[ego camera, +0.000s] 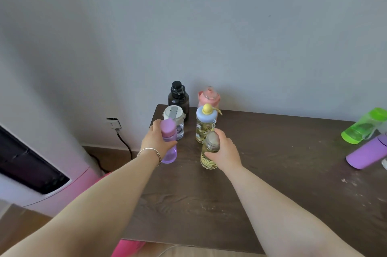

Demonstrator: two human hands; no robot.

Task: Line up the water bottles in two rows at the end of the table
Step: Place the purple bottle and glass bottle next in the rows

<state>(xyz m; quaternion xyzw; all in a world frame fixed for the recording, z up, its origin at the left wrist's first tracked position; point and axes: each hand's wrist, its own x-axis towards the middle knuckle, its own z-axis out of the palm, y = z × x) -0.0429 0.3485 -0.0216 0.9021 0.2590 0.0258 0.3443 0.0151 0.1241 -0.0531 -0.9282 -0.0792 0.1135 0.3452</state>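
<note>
We count eight water bottles on the table (272,173): black (178,97), pink (208,96), white-lidded (173,118), yellow-knobbed (205,125), purple (168,141), yellow-tinted (209,152), green (364,126) and a second purple one (366,152). Six stand upright in two columns of three; two lie on their sides. We see two hands, left (156,139) and right (224,150), one bracelet (149,152) and one wall socket (113,123).

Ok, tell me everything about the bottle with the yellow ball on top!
The cartoon-print bottle stands upright in the right row, in front of the pink bottle. Its see-through body looks like yellow-tinted plastic with small animal pictures. A pale blue lid carries a round yellow knob and a strap. Nothing holds it; the right hand grips the bottle before it.
</note>
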